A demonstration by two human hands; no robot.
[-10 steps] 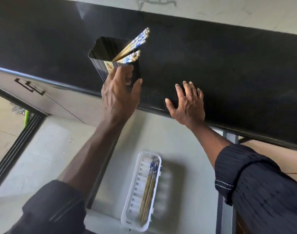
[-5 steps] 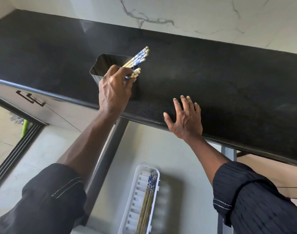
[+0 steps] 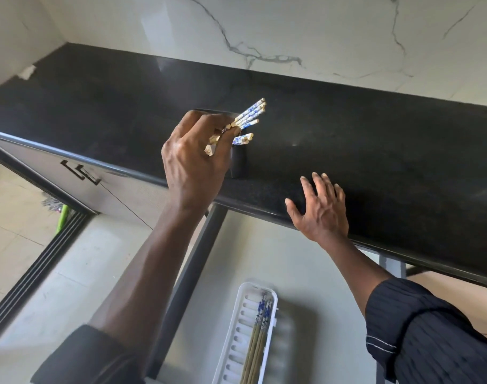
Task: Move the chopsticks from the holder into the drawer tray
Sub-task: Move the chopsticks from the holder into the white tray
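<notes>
1. Since half a second ago, our left hand has closed further over the mouth of the dark, square-topped chopstick holder, and the bundle of pale wooden chopsticks with blue-and-white patterned ends now fans out past our fingertips toward two o'clock.
2. Our left hand is pinched shut on those chopsticks; our fingers curl around their shafts right at the holder's rim, and most of the holder is hidden behind the hand.
3. A separate short cluster of patterned ends shows just below the main fan; we cannot tell whether our fingers grip these too.
4. Our right hand lies open, fingers spread, flat on the front edge of the black stone countertop, at about four o'clock from the holder and well apart from it. It grasps nothing.
5. Below the counter, at six o'clock in the view, the white slotted plastic tray lies in the open grey drawer.
6. A few more chopsticks of the same kind lie lengthwise inside the tray, along its right side, patterned ends pointing toward the counter.
7. Both of our forearms are bare, with dark sleeves pushed up.
</notes>
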